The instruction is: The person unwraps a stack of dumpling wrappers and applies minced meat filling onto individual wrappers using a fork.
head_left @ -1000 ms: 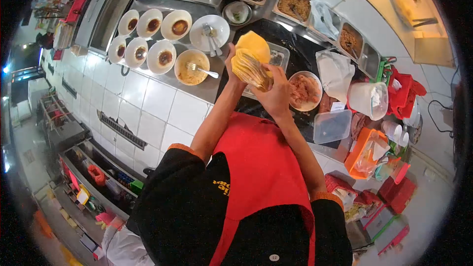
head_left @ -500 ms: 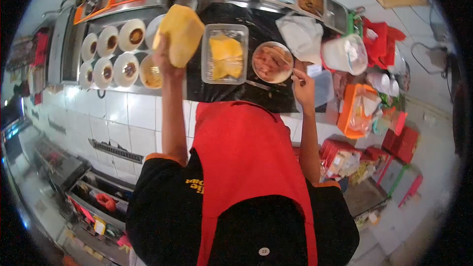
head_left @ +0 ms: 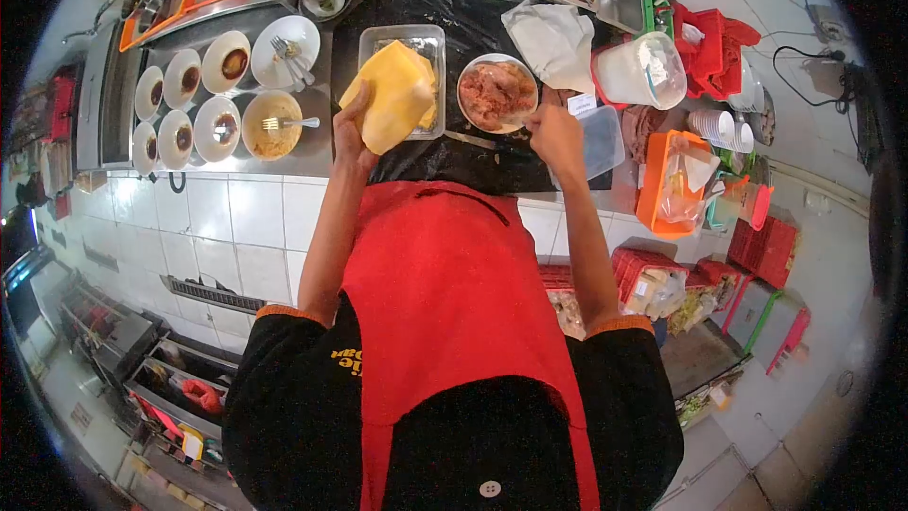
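Holds yellow wrappers (head_left: 395, 99), likely limp and tearable, best supported underneath, in left hand's (head_left: 351, 131) curled fingers; cannot tell right hand's (head_left: 558, 139) grip beside meat bowl (head_left: 471, 118).

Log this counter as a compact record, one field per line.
left hand: left hand holding yellow sheets
right hand: right hand at edge of meat bowl; grip unclear
behind sheets: clear tray, partly hidden
small bowls: six white bowls, dark liquid inside
fork: fork in a used bowl
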Motion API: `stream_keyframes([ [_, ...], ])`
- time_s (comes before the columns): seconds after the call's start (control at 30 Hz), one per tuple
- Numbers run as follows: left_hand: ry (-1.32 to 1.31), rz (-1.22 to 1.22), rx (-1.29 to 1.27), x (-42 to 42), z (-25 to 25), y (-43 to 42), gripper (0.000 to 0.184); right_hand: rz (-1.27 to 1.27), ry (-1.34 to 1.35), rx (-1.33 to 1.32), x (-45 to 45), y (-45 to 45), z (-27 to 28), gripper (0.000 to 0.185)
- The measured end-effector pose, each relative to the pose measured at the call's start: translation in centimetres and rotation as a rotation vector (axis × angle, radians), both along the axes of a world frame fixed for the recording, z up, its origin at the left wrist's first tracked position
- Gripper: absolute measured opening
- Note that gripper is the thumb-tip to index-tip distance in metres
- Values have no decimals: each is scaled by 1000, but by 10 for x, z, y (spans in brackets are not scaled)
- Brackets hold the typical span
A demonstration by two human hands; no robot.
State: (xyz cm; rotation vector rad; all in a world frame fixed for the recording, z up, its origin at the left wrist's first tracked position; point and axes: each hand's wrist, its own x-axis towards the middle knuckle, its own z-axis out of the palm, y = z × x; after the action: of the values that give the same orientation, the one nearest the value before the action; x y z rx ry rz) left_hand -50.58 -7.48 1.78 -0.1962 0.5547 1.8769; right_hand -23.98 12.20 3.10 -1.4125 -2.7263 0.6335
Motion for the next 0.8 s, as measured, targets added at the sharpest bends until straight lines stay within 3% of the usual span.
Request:
stream_keyframes([
  [0.07, 18, -10, -6, 2, 0, -4, 45, 131, -263, 25, -8, 5, -9, 11],
  [0.37, 30, -8, -7, 1, -1, -6, 48, 281, -378, 127, -28, 24, -5, 20],
  [0.8, 45, -20, -42, -9, 0, 19, 49, 385, -357, 160, -34, 33, 3, 17],
])
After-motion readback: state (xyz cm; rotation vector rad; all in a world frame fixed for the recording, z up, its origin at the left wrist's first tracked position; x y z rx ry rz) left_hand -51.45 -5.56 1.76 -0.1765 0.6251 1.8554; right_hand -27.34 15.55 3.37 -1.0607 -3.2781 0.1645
